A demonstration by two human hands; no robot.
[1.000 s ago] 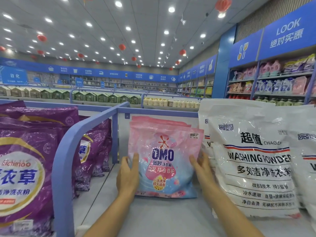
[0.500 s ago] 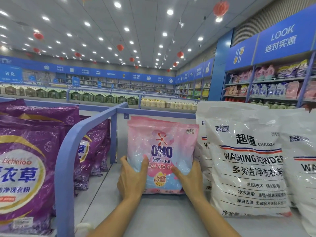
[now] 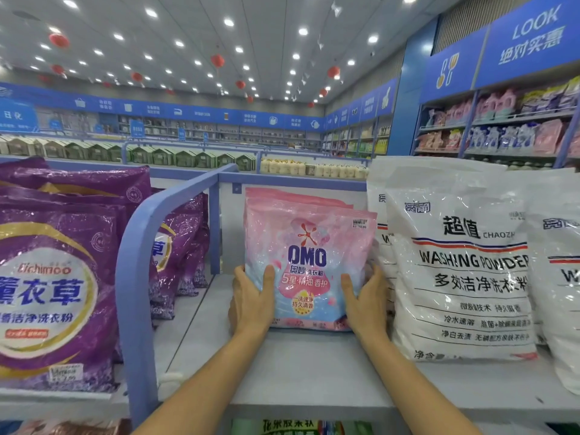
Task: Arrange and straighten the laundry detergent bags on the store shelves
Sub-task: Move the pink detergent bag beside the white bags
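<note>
Pink OMO bag stands upright toward the back of the middle bay on the grey shelf, and I read both hands as clamped on it. Left hand grips the lower left edge, with the thumb laid across the front and the fingers wrapped behind, out of sight. Right hand mirrors it on the lower right edge, thumb on the front and the other fingers hidden. The bag's bottom edge sits at shelf level; I cannot tell whether it rests there or is lifted a touch. It has a price sticker at the top right corner.

Second pink bag is directly behind it, its top showing above and to the left. Blue divider rail closes the bay on the left. Purple bags stand in rows in the next compartment beyond it.

White washing powder bag stands upright just beside the right hand. Rear white bag is behind that, close against the pink bag's right side. Far white bag is cut off by the right edge. Both forearms enter from the bottom.
</note>
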